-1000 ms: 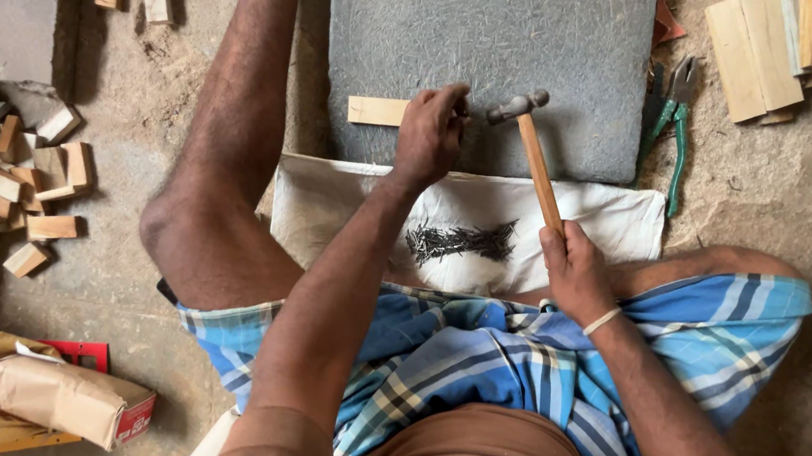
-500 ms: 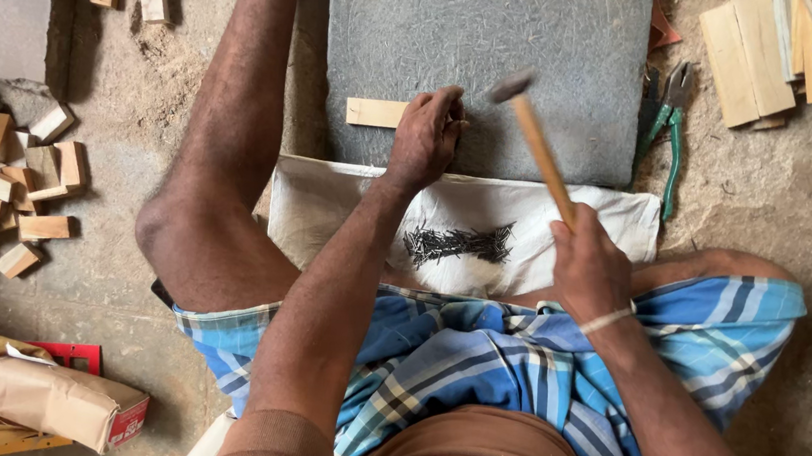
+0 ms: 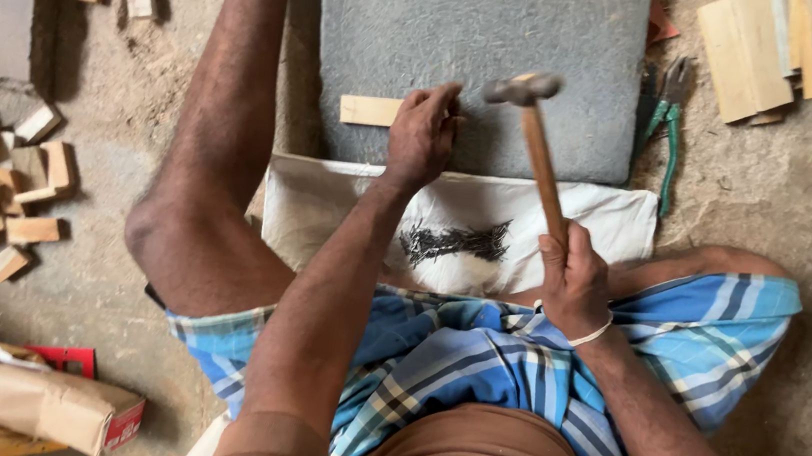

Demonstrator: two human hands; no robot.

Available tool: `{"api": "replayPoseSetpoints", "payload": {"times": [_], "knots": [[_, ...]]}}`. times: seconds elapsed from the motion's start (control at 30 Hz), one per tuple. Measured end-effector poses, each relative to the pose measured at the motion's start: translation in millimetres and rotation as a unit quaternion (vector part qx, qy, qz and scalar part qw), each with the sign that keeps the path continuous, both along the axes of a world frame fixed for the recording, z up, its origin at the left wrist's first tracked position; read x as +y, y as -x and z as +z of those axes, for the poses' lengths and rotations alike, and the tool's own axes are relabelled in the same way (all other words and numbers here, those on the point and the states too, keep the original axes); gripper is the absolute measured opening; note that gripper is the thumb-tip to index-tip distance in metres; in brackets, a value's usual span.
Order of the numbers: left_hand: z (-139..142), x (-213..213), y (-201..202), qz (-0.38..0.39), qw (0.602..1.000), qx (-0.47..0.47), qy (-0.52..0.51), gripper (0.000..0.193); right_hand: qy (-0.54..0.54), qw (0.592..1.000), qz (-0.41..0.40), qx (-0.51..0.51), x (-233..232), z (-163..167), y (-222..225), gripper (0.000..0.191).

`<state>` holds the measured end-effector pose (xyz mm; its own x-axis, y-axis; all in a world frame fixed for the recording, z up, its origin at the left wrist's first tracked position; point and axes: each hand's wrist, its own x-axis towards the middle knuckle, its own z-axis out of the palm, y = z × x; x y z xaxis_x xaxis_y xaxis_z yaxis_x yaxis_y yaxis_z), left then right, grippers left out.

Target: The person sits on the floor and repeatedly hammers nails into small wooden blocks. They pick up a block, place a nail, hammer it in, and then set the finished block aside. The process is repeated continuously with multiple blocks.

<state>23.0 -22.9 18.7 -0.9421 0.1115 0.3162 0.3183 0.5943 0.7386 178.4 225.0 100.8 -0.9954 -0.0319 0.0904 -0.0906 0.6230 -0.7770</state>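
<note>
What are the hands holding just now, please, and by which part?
The right hand grips the hammer at the lower end of its wooden handle. The left hand pins the small wooden strip on the stone slab by its right end.

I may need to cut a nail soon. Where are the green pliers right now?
In the head view, the green pliers lie on the ground at upper right, just off the right edge of the grey slab, left of the stacked wood boards.

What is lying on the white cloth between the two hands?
In the head view, a pile of dark nails lies on the white cloth, between the left hand and right hand.
</note>
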Motion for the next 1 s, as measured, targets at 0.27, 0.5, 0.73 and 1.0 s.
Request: {"api": "replayPoseSetpoints", "payload": {"times": [0.27,0.5,0.73,1.0], "knots": [[-5.2,-1.4,0.3,-0.005,1.0,0.007,0.02,0.034,-0.165,0.982,0.034,-0.087,-8.5,9.4,18.2,0.029],[-10.8,-10.8,0.5,-0.034,0.997,-0.064,0.021,0.057,-0.092,0.995,-0.004,-0.049,6.5,27.5,15.9,0.025],[-11.6,-24.6,2.1,-0.091,0.995,-0.042,0.012,0.094,-0.081,0.98,0.067,0.168,0.5,7.6,10.6,0.012],[12.0,-28.9,0.7,-0.172,0.97,0.027,0.172,0.065,-0.113,0.977,-0.002,-0.183,18.0,-9.7,-12.5,0.027]]}}
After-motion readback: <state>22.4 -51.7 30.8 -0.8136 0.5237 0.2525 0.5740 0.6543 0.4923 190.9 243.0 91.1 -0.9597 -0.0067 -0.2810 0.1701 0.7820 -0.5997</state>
